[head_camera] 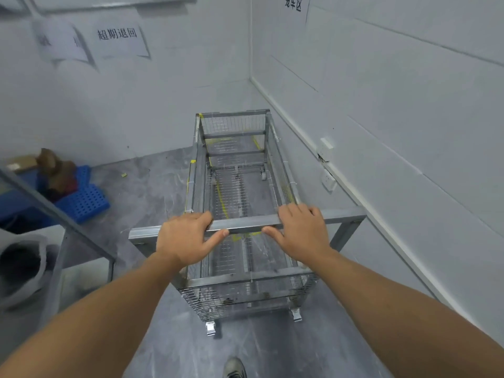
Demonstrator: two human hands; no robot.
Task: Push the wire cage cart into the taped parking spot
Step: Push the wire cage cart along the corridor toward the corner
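Note:
A grey wire cage cart (pixel 234 126) on castors stands lengthwise in front of me, its far end close to the room's corner. My left hand (pixel 185 236) and my right hand (pixel 300 230) both grip its metal handle bar (pixel 245 225), side by side near the middle. Yellow floor tape (pixel 221 203) shows through the mesh bottom and along the cart's left side; the cart sits over these lines. The cart holds nothing.
A white wall (pixel 409 132) with sockets runs close along the cart's right side. To the left stand a blue plastic pallet (pixel 84 200) with a brown object, a metal frame table (pixel 68 230) and a grey bag. My shoe (pixel 234 368) is on the grey floor behind the cart.

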